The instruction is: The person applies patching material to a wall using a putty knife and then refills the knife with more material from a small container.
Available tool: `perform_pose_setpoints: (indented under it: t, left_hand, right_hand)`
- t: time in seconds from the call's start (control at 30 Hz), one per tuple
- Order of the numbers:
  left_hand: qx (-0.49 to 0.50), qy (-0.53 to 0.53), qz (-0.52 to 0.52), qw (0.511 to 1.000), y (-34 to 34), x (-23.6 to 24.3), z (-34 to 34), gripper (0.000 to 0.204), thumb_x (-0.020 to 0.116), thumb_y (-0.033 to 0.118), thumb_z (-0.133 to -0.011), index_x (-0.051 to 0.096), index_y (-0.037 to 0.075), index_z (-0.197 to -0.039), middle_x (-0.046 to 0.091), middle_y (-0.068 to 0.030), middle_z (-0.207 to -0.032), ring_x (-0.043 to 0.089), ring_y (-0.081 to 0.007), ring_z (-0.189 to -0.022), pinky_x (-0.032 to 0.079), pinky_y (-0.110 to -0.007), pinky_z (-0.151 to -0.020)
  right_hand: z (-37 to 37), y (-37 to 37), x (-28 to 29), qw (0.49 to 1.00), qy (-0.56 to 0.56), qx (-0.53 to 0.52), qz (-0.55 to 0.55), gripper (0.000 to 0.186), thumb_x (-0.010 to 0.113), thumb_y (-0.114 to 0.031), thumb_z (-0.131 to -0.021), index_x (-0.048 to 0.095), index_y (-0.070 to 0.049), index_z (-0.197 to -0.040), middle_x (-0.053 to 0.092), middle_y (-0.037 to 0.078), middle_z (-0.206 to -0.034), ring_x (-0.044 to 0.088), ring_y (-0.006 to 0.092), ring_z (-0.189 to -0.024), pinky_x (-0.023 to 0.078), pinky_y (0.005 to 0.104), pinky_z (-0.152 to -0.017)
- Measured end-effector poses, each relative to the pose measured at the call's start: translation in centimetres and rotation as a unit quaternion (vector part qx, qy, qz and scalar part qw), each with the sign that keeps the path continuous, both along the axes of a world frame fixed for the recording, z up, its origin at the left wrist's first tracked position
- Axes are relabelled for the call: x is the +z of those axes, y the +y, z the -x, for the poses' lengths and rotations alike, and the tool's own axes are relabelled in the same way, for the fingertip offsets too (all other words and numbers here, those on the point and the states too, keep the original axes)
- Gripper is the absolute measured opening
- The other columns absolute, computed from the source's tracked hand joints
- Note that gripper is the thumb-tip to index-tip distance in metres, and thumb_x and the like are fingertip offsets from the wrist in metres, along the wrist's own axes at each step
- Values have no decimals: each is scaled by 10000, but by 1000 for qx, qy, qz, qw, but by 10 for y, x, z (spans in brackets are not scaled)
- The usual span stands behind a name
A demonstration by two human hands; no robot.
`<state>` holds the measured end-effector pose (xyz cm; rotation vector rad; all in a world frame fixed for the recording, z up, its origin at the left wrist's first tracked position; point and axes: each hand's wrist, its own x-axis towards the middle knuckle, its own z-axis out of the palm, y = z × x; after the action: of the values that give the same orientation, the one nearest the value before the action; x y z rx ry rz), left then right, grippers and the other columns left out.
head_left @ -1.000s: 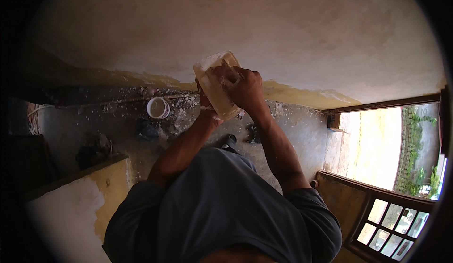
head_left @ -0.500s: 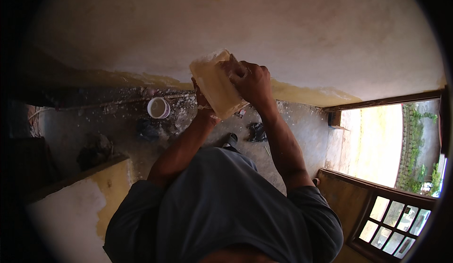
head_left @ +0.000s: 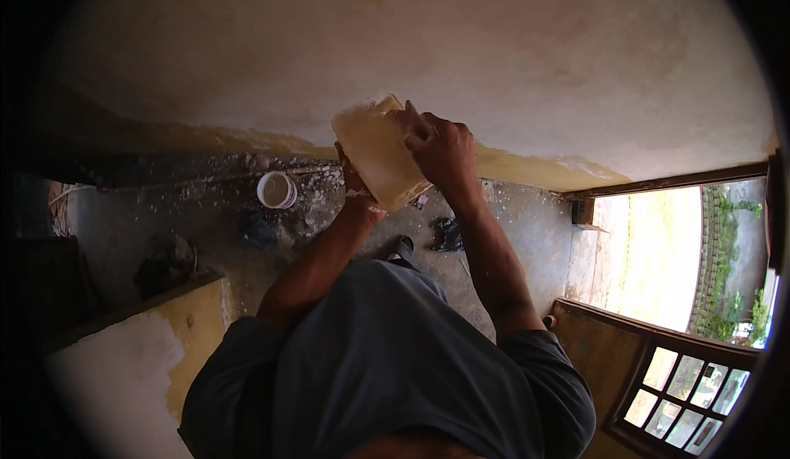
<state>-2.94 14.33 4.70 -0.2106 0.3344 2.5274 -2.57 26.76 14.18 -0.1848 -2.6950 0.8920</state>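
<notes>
A flat, rectangular tan board (head_left: 370,146) is held up in front of me, close to the wall, with pale plaster-like residue along its far edge. My left hand (head_left: 355,181) supports it from below and at the left side; most of its fingers are hidden beneath. Over the board's right part, my right hand (head_left: 444,150) is closed, its knuckles up and its fingers bent together. Whatever it grips is too dark and covered to name. A smear of pale material coats the skin of both hands.
A large patchy wall (head_left: 510,64) fills the far side, yellowish along its base. White spatter dots the grey floor (head_left: 527,220), where a white bucket (head_left: 276,190) and a dark plastic bag (head_left: 447,234) stand. A half-height wall (head_left: 140,352) is at left; a bright doorway (head_left: 650,245) opens at right.
The pale streak and ridge across the board's face have gone, leaving it smoother. My right hand has shifted slightly right on the board. My left hand keeps its hold.
</notes>
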Motion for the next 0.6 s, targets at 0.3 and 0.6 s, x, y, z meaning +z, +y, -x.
perform_pose_setpoints:
  t: [0.3, 0.6]
  left_hand:
    - [-49, 38, -109, 992, -1, -3, 1, 728, 364, 715, -910, 469, 189, -1403, 564, -89, -1350, 605, -319, -1170, 521, -572, -938]
    - [-45, -2, -79, 996, 1, -4, 2, 736, 337, 721, -913, 464, 184, -1401, 567, -104, -1339, 608, -316, -1166, 542, -560, -907]
  right_hand:
    - [0, 9, -8, 999, 13, 43, -13, 216, 730, -138, -754, 705, -24, -936, 651, 217, -748, 641, 425, -729, 530, 421, -653]
    - [10, 13, 3, 1000, 18, 10, -21, 254, 732, -195, -755, 714, -36, -951, 673, 210, -805, 659, 411, -757, 525, 450, -673]
